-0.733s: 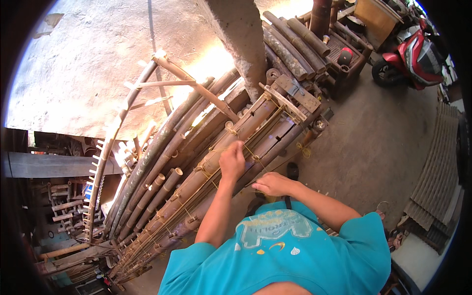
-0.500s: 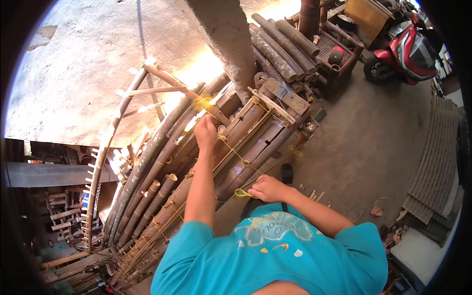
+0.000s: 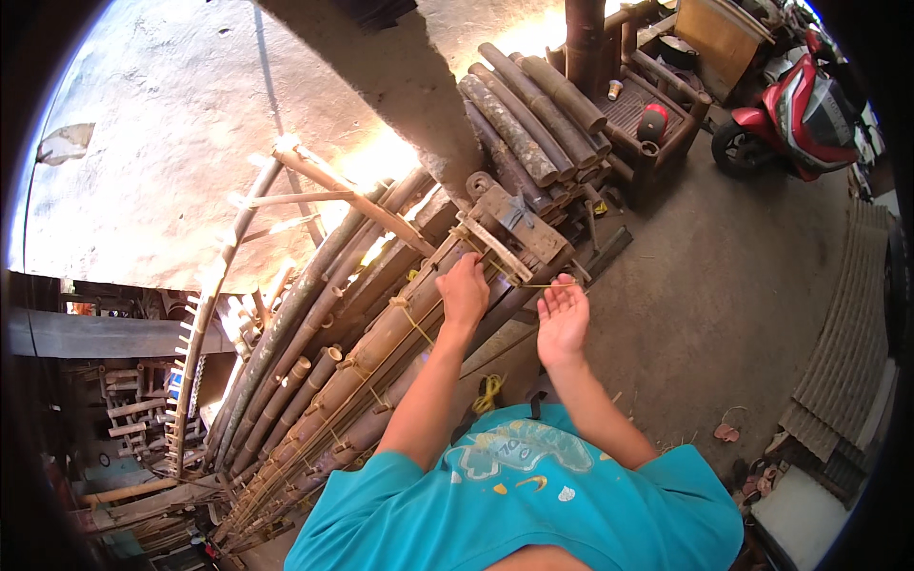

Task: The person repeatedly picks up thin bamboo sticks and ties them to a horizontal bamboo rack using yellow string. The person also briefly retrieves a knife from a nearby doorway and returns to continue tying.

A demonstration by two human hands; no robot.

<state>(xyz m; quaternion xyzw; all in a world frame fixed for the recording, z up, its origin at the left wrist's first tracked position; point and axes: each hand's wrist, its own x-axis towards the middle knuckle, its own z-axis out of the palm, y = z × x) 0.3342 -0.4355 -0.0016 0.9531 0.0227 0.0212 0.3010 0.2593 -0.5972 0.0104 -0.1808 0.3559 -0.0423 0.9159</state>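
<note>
Long bamboo poles [image 3: 381, 333], bound with yellow cord, run diagonally from the lower left toward a wooden crosspiece [image 3: 497, 249]. My left hand [image 3: 464, 293] is closed over the poles just below the crosspiece; what its fingers pinch is hidden. Beyond the crosspiece end, my right hand [image 3: 564, 324] is palm up with curled fingers. A taut yellow cord [image 3: 545, 285] stretches from the crosspiece to its fingertips, which appear hooked on it. A loose yellow cord bundle [image 3: 487, 392] hangs near my shirt front.
Cut bamboo lengths [image 3: 538, 119] are stacked beyond the crosspiece, beside a concrete pillar [image 3: 400, 86]. A bamboo bench [image 3: 647, 105] and a red motorbike [image 3: 790, 114] stand at the far right. Corrugated sheets [image 3: 828, 333] lie right. A bamboo frame [image 3: 224, 257] stands left.
My left hand has moved right and nearer, to below the crosspiece. My right hand has gone forward and turned palm up, leaving the cord bundle by the shirt. The view has shifted slightly.
</note>
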